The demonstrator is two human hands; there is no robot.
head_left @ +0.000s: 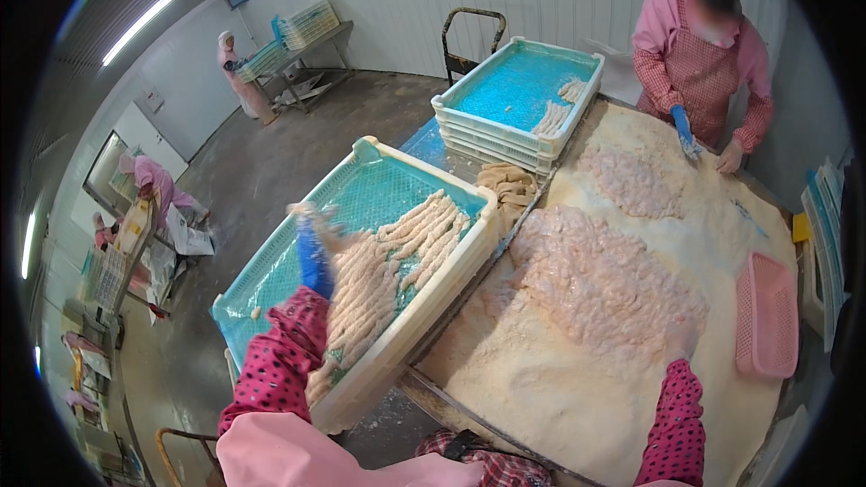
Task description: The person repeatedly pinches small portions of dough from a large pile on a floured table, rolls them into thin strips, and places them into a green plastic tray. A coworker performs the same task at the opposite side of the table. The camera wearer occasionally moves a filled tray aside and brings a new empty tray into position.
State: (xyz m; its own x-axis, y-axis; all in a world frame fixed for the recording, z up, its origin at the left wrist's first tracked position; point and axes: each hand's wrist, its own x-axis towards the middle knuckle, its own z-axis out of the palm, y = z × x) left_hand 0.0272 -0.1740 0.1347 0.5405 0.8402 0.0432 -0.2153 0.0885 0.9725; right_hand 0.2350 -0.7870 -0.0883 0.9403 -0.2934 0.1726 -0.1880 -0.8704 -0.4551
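My left hand, in a blue glove dusted with pale powder, is over a white-rimmed tray with a turquoise mesh lining. Motion smears its fingers, so whether they hold anything does not show. Rows of powder-coated meat strips lie in the tray, just right of that hand. On the powder-covered table, my right hand touches the near right edge of a pile of raw, pinkish meat pieces. Its fingers are hard to make out against the pale meat and powder.
A co-worker stands across the table, near a smaller meat heap. Beyond my tray are stacked trays and a beige cloth. A pink basket sits at the table's right edge. Several people work farther left.
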